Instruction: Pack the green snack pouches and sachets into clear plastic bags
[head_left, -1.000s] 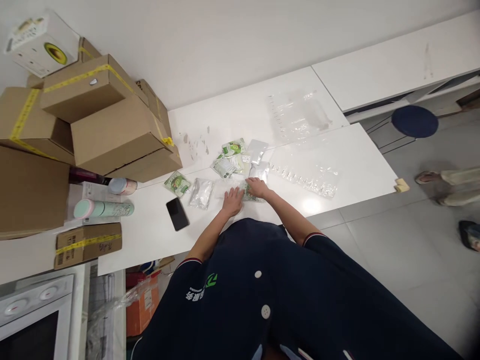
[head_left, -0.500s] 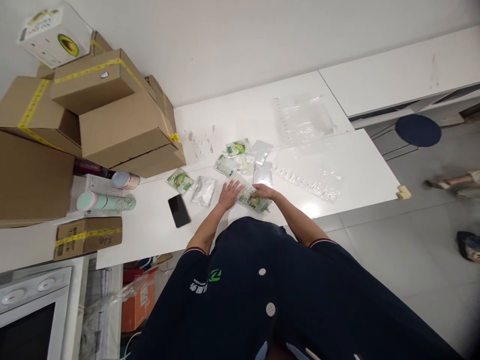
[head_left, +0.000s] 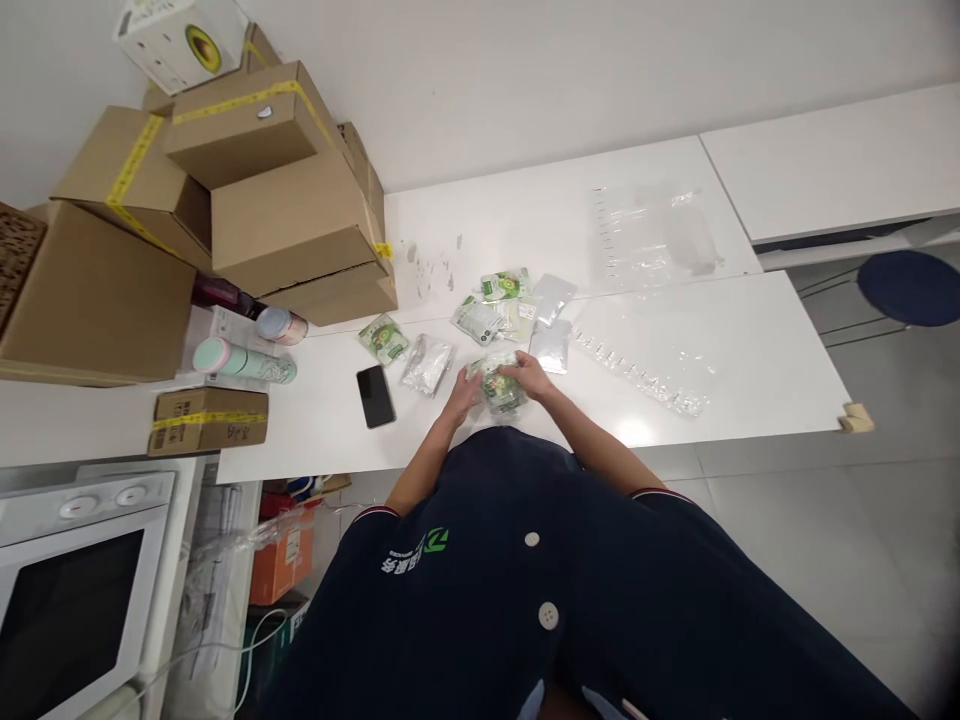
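Both my hands meet on one green and white sachet (head_left: 499,390) at the near edge of the white table (head_left: 750,350). My left hand (head_left: 463,393) grips its left side and my right hand (head_left: 529,376) grips its right side, fingers curled. Just beyond lies a loose pile of similar green sachets (head_left: 495,305) with two silvery pouches (head_left: 551,320). Another green sachet (head_left: 383,338) and a clear pouch (head_left: 428,364) lie to the left, beside a black phone (head_left: 375,395).
Stacked cardboard boxes (head_left: 285,210) fill the left of the table. Near them lie a mint bottle (head_left: 244,362), a small jar (head_left: 281,325) and a small taped box (head_left: 208,420). Clear plastic sheets (head_left: 645,350) lie right. A white oven (head_left: 71,580) and a blue stool (head_left: 909,288) flank the table.
My left hand was flat on the table beside the sachet; now both hands have closed on it and lifted it slightly. The camera view shifted right.
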